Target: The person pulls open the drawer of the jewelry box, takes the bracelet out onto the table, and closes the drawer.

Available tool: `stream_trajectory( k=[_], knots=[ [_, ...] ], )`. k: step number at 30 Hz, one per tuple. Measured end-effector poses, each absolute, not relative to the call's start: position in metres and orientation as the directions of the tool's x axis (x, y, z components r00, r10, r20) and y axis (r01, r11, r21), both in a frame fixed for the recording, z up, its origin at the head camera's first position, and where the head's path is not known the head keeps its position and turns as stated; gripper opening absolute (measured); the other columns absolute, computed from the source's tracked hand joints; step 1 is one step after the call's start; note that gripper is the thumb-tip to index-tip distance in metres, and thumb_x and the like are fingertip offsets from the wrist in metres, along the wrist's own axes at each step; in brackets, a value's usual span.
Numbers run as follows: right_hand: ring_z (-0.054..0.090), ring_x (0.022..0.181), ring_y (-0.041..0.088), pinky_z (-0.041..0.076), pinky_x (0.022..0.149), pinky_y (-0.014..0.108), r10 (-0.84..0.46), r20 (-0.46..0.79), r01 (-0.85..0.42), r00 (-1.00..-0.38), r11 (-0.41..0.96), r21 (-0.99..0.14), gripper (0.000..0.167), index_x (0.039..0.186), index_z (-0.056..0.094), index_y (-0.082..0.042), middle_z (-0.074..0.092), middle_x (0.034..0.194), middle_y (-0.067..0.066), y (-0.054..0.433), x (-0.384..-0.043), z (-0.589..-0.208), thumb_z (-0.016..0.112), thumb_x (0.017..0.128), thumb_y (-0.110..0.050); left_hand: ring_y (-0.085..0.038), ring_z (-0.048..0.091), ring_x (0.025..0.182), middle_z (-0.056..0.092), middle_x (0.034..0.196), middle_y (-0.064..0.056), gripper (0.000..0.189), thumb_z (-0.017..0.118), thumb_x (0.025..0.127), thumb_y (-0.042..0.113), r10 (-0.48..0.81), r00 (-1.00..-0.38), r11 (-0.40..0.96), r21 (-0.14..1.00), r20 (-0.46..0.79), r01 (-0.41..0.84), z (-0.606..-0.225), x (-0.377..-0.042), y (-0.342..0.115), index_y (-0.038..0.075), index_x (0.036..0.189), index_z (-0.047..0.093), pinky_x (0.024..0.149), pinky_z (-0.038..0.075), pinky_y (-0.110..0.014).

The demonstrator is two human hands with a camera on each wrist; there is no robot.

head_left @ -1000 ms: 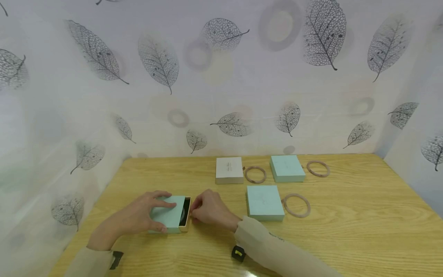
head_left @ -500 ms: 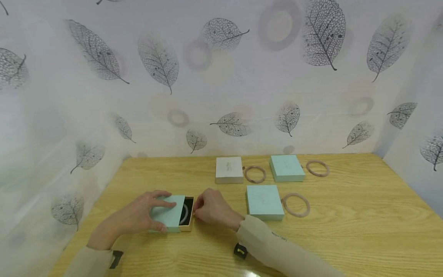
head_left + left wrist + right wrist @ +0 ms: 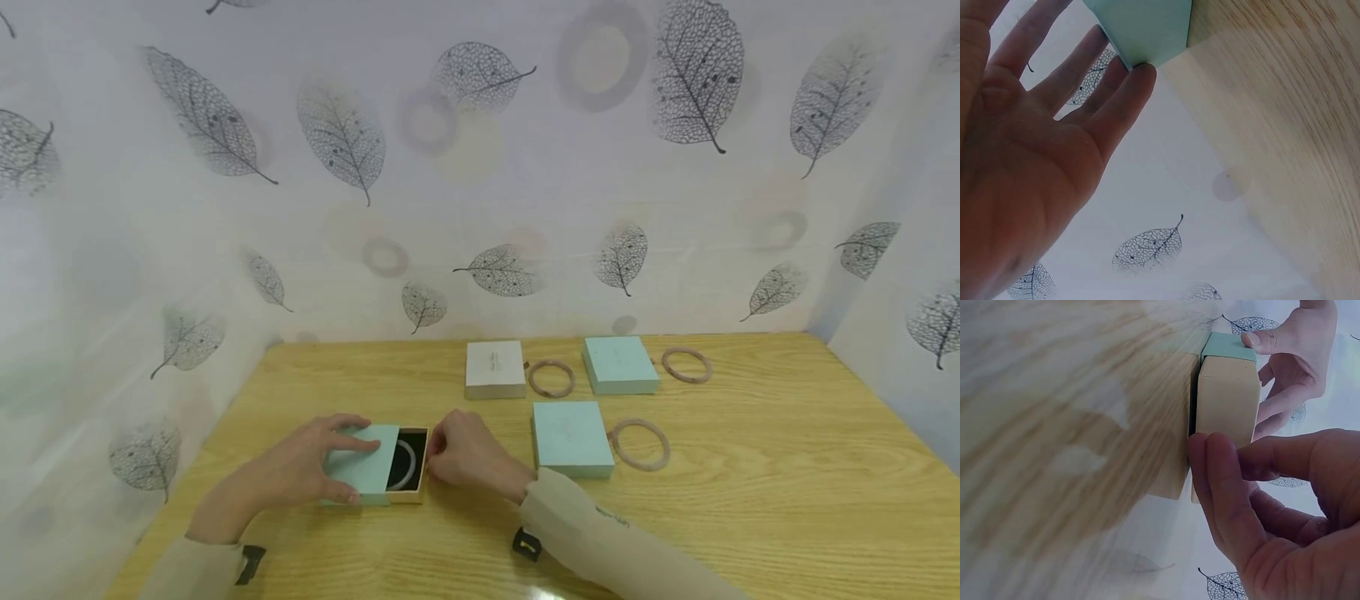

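Note:
A mint-green bracelet box lies at the left of the table, its outer sleeve (image 3: 363, 467) partly off the cream drawer (image 3: 407, 497). Inside the black-lined drawer a pale bangle (image 3: 412, 463) shows its right side; the rest is under the sleeve. My left hand (image 3: 288, 467) grips the sleeve across the top, thumb on the near edge and fingertips toward the far one. In the left wrist view, fingertips meet a corner of the sleeve (image 3: 1147, 31). At the drawer's right end, my right hand (image 3: 472, 454) pinches with thumb and fingers; the pinched spot is hidden behind the fingertips (image 3: 1219, 450).
To the right stand a mint box (image 3: 572, 442) with a bangle (image 3: 665, 444) beside it, and behind it another mint box (image 3: 621, 367) and bangle (image 3: 707, 367). A white box (image 3: 495, 371) and its bangle (image 3: 573, 379) sit at the back middle. Leaf-printed cloth walls the table.
The drawer has slid rightward out of the sleeve along with my right hand, and more of the bangle shows. My left hand stays in place on the sleeve.

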State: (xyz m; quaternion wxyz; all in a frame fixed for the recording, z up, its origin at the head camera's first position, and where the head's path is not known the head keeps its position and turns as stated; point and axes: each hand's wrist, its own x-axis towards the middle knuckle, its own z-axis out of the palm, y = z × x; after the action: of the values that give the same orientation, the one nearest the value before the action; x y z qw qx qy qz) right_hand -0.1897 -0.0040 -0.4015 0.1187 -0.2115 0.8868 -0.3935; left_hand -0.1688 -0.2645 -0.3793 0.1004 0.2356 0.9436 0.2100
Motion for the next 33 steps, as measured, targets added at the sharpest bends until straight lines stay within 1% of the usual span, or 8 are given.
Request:
stream_trajectory(
  k=[5,15,21,26,33],
  knots=[
    [0.048,0.054,0.006,0.039,0.049,0.018,-0.473,-0.046,-0.29,-0.88,0.612,-0.736,0.021,0.063,0.069,-0.012,0.058,0.057,-0.007,-0.001,-0.189,-0.402,0.066,0.074,0.006,-0.05,0.042,0.142,0.051,0.154,-0.013,0.067,0.09,0.07,0.043,0.477,-0.873,0.806,0.443,-0.097,0.391,-0.38,-0.169,-0.265,0.022,0.131,0.071,0.111,0.036,-0.072],
    [0.046,0.053,0.006,0.037,0.047,0.019,-0.471,-0.042,-0.307,-0.881,0.636,-0.709,0.023,0.062,0.066,-0.014,0.055,0.057,-0.008,0.005,-0.187,-0.4,0.064,0.073,0.007,-0.051,0.042,0.14,0.052,0.153,-0.013,0.068,0.09,0.069,0.046,0.486,-0.869,0.801,0.445,-0.092,0.401,-0.38,-0.168,-0.264,0.021,0.13,0.072,0.109,0.037,-0.072],
    [0.046,0.052,0.006,0.036,0.046,0.018,-0.475,-0.051,-0.307,-0.879,0.643,-0.701,0.021,0.064,0.064,-0.012,0.054,0.059,-0.006,0.01,-0.186,-0.4,0.065,0.076,0.006,-0.05,0.042,0.141,0.052,0.153,-0.011,0.069,0.09,0.069,0.046,0.482,-0.871,0.8,0.451,-0.091,0.396,-0.382,-0.169,-0.264,0.022,0.13,0.072,0.109,0.037,-0.072],
    [0.046,0.052,0.008,0.037,0.045,0.02,-0.47,-0.061,-0.306,-0.881,0.662,-0.684,0.021,0.064,0.063,-0.011,0.054,0.059,-0.004,0.014,-0.185,-0.399,0.065,0.078,0.005,-0.051,0.043,0.14,0.052,0.153,-0.012,0.068,0.09,0.069,0.045,0.492,-0.868,0.792,0.451,-0.073,0.411,-0.382,-0.168,-0.264,0.02,0.13,0.072,0.108,0.038,-0.072],
    [0.044,0.049,0.007,0.036,0.044,0.02,-0.478,-0.004,-0.362,-0.878,0.669,-0.649,0.021,0.063,0.062,-0.011,0.054,0.057,-0.005,0.022,-0.185,-0.401,0.064,0.078,0.003,-0.052,0.041,0.14,0.051,0.154,-0.013,0.068,0.09,0.069,0.044,0.488,-0.869,0.795,0.455,-0.085,0.402,-0.382,-0.168,-0.265,0.021,0.131,0.071,0.108,0.038,-0.073]
  ],
)
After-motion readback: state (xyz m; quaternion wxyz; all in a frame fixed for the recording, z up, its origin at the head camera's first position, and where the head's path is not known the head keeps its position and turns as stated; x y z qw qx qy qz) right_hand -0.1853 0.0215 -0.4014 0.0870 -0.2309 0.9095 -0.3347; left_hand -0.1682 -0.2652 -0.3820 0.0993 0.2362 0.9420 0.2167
